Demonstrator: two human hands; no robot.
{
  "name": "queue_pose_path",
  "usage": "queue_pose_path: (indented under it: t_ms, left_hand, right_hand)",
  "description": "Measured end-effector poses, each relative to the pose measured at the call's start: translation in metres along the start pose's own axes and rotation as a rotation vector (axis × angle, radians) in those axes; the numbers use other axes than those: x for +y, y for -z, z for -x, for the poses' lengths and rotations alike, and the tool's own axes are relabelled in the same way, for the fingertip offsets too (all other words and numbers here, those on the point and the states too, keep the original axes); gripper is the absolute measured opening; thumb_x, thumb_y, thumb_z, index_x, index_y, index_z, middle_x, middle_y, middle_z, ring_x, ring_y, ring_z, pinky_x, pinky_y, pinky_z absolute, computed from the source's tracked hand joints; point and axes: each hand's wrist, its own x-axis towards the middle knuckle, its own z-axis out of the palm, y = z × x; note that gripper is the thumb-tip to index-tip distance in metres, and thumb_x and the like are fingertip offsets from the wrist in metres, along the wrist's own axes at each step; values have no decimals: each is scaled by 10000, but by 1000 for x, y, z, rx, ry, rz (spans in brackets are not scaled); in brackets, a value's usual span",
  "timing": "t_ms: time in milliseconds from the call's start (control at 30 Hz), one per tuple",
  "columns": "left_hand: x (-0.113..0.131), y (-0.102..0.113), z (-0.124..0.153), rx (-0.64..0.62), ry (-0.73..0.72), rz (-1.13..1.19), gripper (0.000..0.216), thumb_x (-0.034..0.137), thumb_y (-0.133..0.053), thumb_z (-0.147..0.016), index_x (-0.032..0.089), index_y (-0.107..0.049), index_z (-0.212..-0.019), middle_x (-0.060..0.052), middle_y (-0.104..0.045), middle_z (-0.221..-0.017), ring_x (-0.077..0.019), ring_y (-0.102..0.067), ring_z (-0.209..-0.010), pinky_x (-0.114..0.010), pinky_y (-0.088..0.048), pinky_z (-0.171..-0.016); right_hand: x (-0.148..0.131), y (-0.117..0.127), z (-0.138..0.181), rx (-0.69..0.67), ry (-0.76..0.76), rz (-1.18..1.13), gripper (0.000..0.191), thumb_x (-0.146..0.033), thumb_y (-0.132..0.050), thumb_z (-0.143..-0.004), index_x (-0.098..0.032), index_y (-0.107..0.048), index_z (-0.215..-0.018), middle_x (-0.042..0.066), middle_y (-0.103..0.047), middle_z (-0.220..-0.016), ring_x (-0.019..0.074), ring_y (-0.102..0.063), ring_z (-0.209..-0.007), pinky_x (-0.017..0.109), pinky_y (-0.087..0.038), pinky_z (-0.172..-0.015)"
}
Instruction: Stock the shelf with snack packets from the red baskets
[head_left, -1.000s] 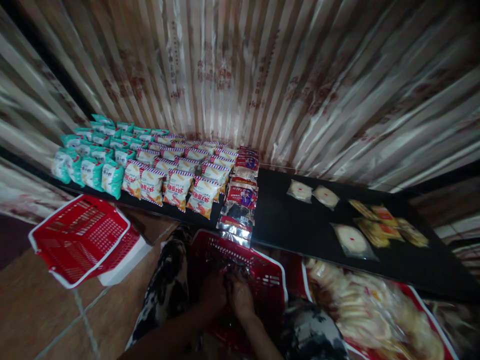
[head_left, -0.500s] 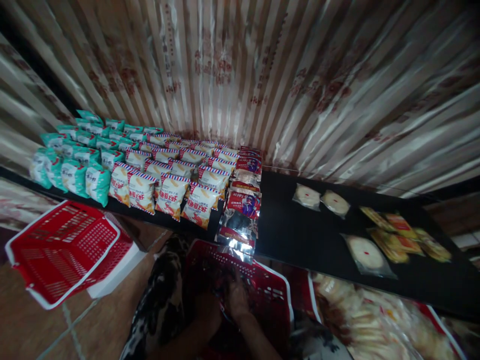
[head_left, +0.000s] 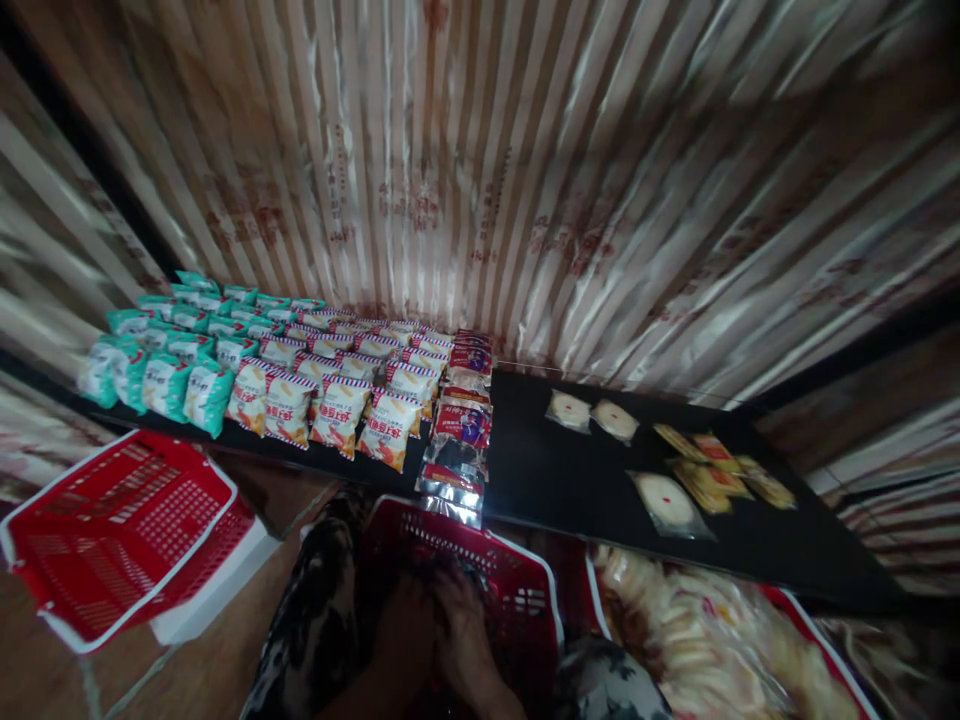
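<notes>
Both my hands are down inside a red plastic basket (head_left: pixel 517 570) that sits on my lap. My left hand (head_left: pixel 405 630) and my right hand (head_left: pixel 461 635) lie close together over dark packets in the basket; it is too dim and blurred to see the fingers. Just beyond the basket, a column of silver and red snack packets (head_left: pixel 459 440) runs back along a black shelf (head_left: pixel 570 480).
Rows of orange-and-white packets (head_left: pixel 337 400) and teal packets (head_left: pixel 165 360) fill the shelf's left part. Clear-wrapped round cakes (head_left: pixel 664 500) and yellow packets (head_left: pixel 712 470) lie at its right. An empty red basket (head_left: pixel 112 530) stands on a white box at left. Another basket of pale wrapped cakes (head_left: pixel 705 640) sits at right.
The view has tilted up and shaken, so shelf and baskets sit lower in frame. My hands stay in the lap basket, drawn slightly nearer to me.
</notes>
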Motion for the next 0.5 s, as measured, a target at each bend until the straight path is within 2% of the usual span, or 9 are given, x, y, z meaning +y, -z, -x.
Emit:
queue_pose_path:
  t_ms: [67, 133, 200, 233, 300, 367, 500]
  left_hand:
    - [2, 7, 10, 19, -78, -11, 360, 55, -381, -805, 38, -618, -1075, -179, -615, -1135, -255, -472, -1179, -399, -246, -1085]
    - [3, 16, 21, 75, -121, 11, 322, 59, -388, -812, 77, -643, -1006, -148, -637, -1074, -245, -514, -1107, -403, -302, -1047]
    - [4, 26, 31, 164, -159, 69, 271, 85, -401, -827, 124, -660, -896, -107, -648, -991, -222, -547, -1006, -380, -380, -972]
    - [5, 32, 35, 216, -188, 101, 254, 97, -407, -832, 138, -657, -845, -91, -647, -947, -208, -552, -961, -362, -407, -934]
    - [6, 46, 42, 317, -263, 148, 233, 114, -415, -836, 153, -639, -788, -64, -636, -881, -184, -548, -904, -333, -429, -892]
    - [6, 59, 46, 394, -320, 179, 232, 123, -403, -841, 164, -630, -815, -48, -628, -876, -172, -542, -890, -333, -427, -897]
    - [9, 82, 48, 548, -353, 224, 320, 145, -374, -845, 165, -581, -1088, -81, -578, -1133, -197, -507, -1053, -360, -419, -952]
  right_hand:
    - [-7, 12, 9, 40, 15, -5, 400, -109, -477, -660, -216, -669, -995, 61, -539, -1301, 266, -290, -1333, 476, -258, -1065]
    - [-14, 27, 17, 62, 18, -53, 294, -147, -501, -677, -209, -669, -909, 83, -610, -1203, 264, -431, -1240, 428, -335, -1007]
    - [-22, 44, 22, 32, -10, -118, 207, -182, -487, -716, -206, -651, -840, 76, -691, -970, 222, -606, -970, 331, -436, -851]
    - [-26, 52, 25, -2, -28, -146, 171, -207, -476, -739, -211, -636, -797, 52, -693, -847, 194, -629, -822, 290, -451, -752]
    - [-33, 68, 28, -25, -48, -173, 131, -249, -476, -754, -213, -591, -703, 7, -643, -686, 158, -593, -664, 245, -418, -635]
    - [-39, 81, 31, -11, -20, -207, 135, -279, -484, -758, -210, -540, -656, -28, -569, -615, 129, -534, -604, 223, -375, -594]
    - [-49, 103, 34, 20, 41, -364, 222, -358, -508, -758, -207, -435, -612, -68, -419, -574, 93, -405, -556, 204, -322, -557]
